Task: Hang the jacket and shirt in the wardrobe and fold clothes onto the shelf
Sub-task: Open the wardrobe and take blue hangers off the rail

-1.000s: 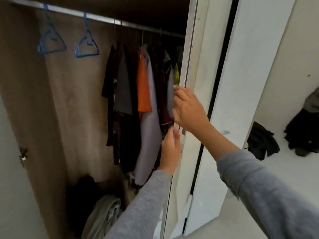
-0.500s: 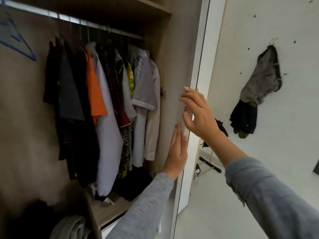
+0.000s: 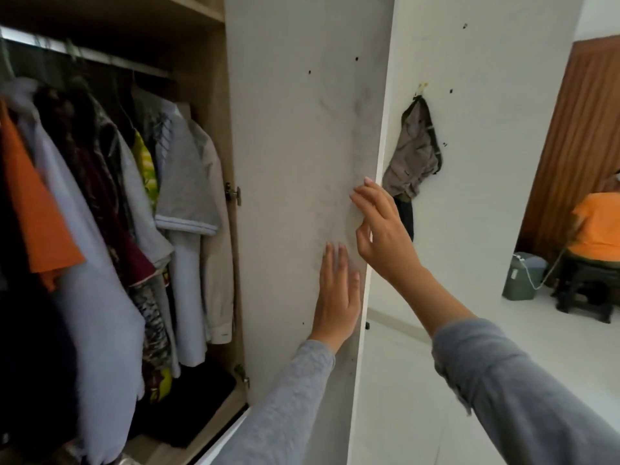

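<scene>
White laminate fills the middle of the frame now. The wardrobe door (image 3: 295, 146) has swung wide, showing me its smudged inner face, whereas a second ago I was looking at it nearly edge-on. The view has also slid right, so the blue hangers from the earlier shot are out of frame. The wardrobe (image 3: 219, 105) takes the left third, and its rail (image 3: 110, 60) at upper left is packed with hanging clothes (image 3: 188, 196), from an orange top at the far left to a grey polo next to the hinge side.

With the door out of the way I can see what I take to be the jacket (image 3: 414, 152). It's a grey and dark bundle on a wall hook right of centre, just past the door's edge and well apart from the rail. I can't pick out the shirt for sure.

The left hand (image 3: 337, 293) is flat on the door, fingers straight and pressing. The right hand (image 3: 379, 229) is above it at the door's edge, with its fingers loosely bent and the tips touching. As far as I can tell it's not clamped round anything.

My read is that opening up is basically done and nothing's been hung yet. A small hinge (image 3: 233, 194) shows at the door's left edge.
</scene>
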`<state>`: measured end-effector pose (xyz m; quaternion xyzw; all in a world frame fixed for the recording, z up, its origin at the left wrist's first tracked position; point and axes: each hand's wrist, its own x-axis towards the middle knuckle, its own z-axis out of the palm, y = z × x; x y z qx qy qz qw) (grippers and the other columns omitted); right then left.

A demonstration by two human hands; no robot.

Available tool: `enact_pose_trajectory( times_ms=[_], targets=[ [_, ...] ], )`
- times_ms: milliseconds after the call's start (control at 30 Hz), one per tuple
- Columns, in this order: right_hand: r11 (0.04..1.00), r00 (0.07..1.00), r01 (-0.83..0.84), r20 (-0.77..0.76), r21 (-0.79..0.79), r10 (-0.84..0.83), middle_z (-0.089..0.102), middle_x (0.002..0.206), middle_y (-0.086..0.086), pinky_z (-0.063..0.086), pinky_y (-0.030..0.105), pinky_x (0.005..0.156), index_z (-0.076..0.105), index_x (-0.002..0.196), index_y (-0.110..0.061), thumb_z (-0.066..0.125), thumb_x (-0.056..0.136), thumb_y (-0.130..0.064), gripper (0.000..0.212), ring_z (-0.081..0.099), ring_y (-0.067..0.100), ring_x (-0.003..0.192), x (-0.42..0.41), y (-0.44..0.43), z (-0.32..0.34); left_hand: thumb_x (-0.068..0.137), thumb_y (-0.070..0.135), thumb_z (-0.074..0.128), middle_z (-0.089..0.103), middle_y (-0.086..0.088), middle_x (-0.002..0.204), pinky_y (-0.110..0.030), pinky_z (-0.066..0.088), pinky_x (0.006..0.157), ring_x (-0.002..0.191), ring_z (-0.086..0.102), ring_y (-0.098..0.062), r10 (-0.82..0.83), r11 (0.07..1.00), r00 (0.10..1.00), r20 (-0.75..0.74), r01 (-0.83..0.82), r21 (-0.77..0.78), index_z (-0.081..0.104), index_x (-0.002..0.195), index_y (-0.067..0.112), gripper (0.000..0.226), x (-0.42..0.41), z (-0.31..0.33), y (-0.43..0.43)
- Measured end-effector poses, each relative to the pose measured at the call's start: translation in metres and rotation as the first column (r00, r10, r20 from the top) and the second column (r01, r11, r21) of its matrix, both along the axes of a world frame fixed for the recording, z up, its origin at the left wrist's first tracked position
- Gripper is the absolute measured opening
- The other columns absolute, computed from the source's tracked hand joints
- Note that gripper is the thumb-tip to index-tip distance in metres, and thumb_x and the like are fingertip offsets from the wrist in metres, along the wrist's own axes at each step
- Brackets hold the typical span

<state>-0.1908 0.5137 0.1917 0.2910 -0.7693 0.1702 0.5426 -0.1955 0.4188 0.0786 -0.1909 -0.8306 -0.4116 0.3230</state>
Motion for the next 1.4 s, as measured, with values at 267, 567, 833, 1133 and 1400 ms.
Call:
enact_pose_trajectory(
  times_ms=[267,567,833,1133,1400],
  targets=[
    [0.878,0.919,0.381,-0.02,0.29,-0.393,0.054,0.13,0.024,0.038,0.045,0.107,0.057,0.118,0.01,0.033,0.078,-0.002,0.049,0.043,0.038,0.13,-0.037,0.037,0.007,0.094,0.05,0.012,-0.012,0.002,0.158,-0.028,0.004,0.117,0.138,-0.019,-0.005,0.097,0.988,0.995,-0.005,-0.097,-0.12,-0.012,0.146,0.024,0.063,-0.06,0.016,0.027],
    [0.775,0.866,0.48,-0.083,0.411,-0.493,0.059,0.123,0.022,0.045,0.039,0.098,0.064,0.108,0.006,0.023,0.074,0.0,0.054,0.055,0.035,0.12,-0.086,0.065,0.004,0.101,0.039,0.025,-0.017,-0.002,0.158,-0.034,0.014,0.118,0.145,-0.013,-0.015,0.138,0.979,0.99,0.04,-0.13,-0.156,-0.008,0.149,0.025,0.06,-0.113,0.024,0.026],
    [0.811,0.896,0.42,-0.042,0.407,-0.443,0.058,0.126,0.02,0.045,0.041,0.098,0.065,0.111,0.001,0.026,0.08,-0.004,0.049,0.054,0.035,0.12,-0.107,0.07,-0.004,0.1,0.039,0.029,-0.018,-0.007,0.157,-0.047,0.006,0.116,0.145,-0.015,-0.022,0.187,0.972,0.982,0.038,-0.179,-0.15,-0.019,0.14,0.03,0.063,-0.139,0.022,0.025],
    [0.835,0.903,0.4,-0.006,0.379,-0.43,0.058,0.13,0.011,0.027,0.04,0.109,0.063,0.117,-0.007,0.032,0.079,-0.009,0.05,0.053,0.028,0.123,-0.12,0.055,-0.009,0.1,0.04,0.03,-0.014,-0.003,0.158,-0.048,0.012,0.117,0.145,-0.013,-0.017,0.211,0.948,0.977,-0.033,-0.213,-0.236,-0.008,0.149,0.029,0.063,-0.153,0.02,-0.002],
    [0.922,0.941,0.204,0.194,0.33,-0.278,0.063,0.12,0.011,0.04,0.041,0.104,0.066,0.109,-0.007,0.034,0.068,-0.014,0.053,0.058,0.028,0.116,-0.14,-0.017,0.009,0.101,0.035,0.032,-0.008,0.0,0.159,-0.037,0.007,0.119,0.145,-0.01,-0.012,0.263,0.908,0.962,-0.079,-0.274,-0.318,0.002,0.151,0.022,0.059,-0.148,0.049,-0.085]
  ],
)
